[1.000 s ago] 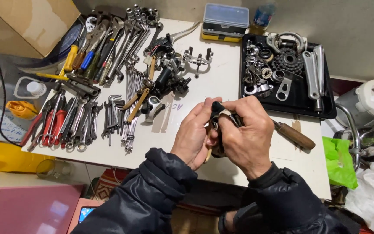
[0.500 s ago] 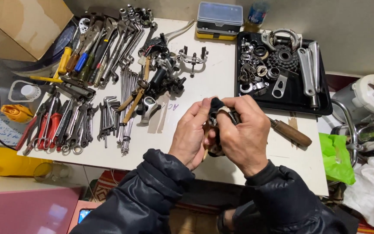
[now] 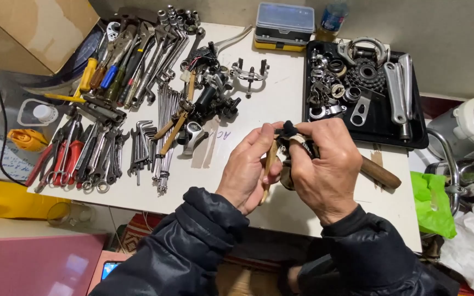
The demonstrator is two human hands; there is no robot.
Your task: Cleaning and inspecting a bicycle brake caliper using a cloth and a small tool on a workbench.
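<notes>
Together, two hands, left hand (image 3: 248, 170) and right hand (image 3: 325, 167), clamp one small black part (image 3: 288, 130).

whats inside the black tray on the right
The black tray holds a toothed sprocket cluster, two silver crank arms and small rings; whatever lies beneath them is hidden.

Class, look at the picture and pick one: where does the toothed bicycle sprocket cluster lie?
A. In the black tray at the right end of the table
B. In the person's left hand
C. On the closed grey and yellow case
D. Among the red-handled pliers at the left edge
A: the toothed sprocket cluster sits inside the black tray at the table's right end, among other metal parts, apart from both hands.
</notes>
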